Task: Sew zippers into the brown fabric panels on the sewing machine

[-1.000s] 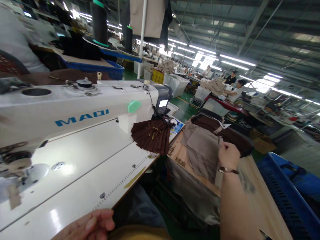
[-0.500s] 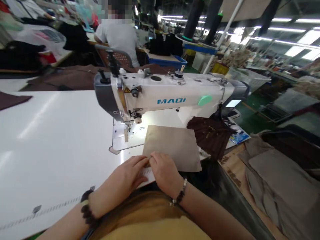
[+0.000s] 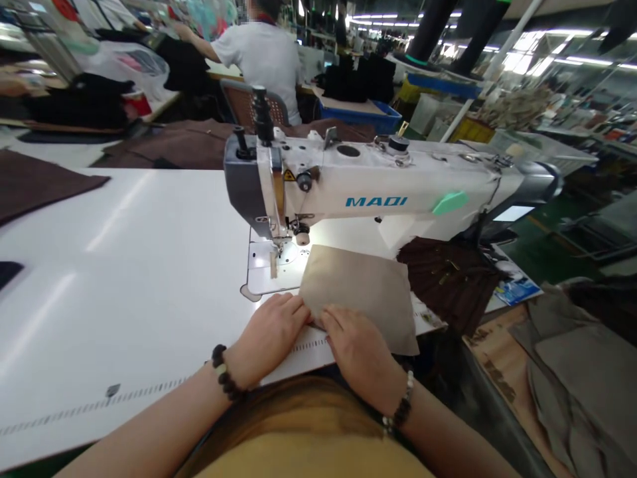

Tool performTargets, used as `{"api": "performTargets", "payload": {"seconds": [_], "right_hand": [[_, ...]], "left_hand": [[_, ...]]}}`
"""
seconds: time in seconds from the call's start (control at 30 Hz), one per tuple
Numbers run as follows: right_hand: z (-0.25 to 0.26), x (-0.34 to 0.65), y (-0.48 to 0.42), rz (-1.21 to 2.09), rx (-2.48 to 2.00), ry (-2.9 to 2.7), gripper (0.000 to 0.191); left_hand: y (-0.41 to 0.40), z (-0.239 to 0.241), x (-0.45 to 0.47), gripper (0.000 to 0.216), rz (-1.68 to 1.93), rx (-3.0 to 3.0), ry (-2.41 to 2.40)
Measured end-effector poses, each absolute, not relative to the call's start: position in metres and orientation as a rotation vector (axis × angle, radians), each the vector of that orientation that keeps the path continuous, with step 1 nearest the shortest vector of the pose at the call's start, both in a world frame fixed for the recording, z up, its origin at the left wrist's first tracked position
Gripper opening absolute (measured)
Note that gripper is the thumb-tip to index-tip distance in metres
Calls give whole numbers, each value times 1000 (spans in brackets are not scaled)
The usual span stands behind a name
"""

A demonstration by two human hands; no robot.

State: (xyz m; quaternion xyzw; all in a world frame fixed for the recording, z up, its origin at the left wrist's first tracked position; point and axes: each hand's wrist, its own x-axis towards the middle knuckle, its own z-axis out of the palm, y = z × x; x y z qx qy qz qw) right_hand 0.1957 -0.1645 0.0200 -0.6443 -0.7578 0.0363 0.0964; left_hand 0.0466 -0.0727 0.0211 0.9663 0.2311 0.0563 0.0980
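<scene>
A beige fabric piece lies flat on the white sewing table, just right of the needle of the white MAQI sewing machine. My left hand rests at the fabric's near left corner, fingers together and pinching its edge. My right hand lies on the near edge beside it, fingers pressed on the cloth. Both wrists wear bead bracelets.
A pile of dark brown pleated pieces sits at the table's right end. More beige pieces lie on a wooden stand at the right. Brown cloth lies at the far left. A person in a white shirt sits behind the machine.
My right hand brought a beige piece from the stack at the right onto the table; both hands now hold its near edge, slightly closer to the needle than half a second ago.
</scene>
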Motion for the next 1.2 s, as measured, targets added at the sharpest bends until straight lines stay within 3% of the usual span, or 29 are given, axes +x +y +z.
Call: {"api": "performTargets", "payload": {"seconds": [0.13, 0.27, 0.57, 0.73, 1.2], "right_hand": [[31, 209, -163, 336, -2120, -2029, 16], [39, 219, -159, 492, -2131, -2013, 20], [46, 223, -132, 378, -2378, -2246, 24], [44, 227, -124, 385, -2361, -2336, 27], [46, 225, -115, 443, -2378, -2407, 27]], "left_hand": [[-66, 29, 50, 20, 145, 2774, 761], [-58, 32, 41, 13, 199, 2632, 649], [-53, 27, 36, 24, 238, 2280, 784], [-54, 24, 38, 15, 225, 2299, 886], [-54, 13, 41, 18, 222, 2467, 1104]]}}
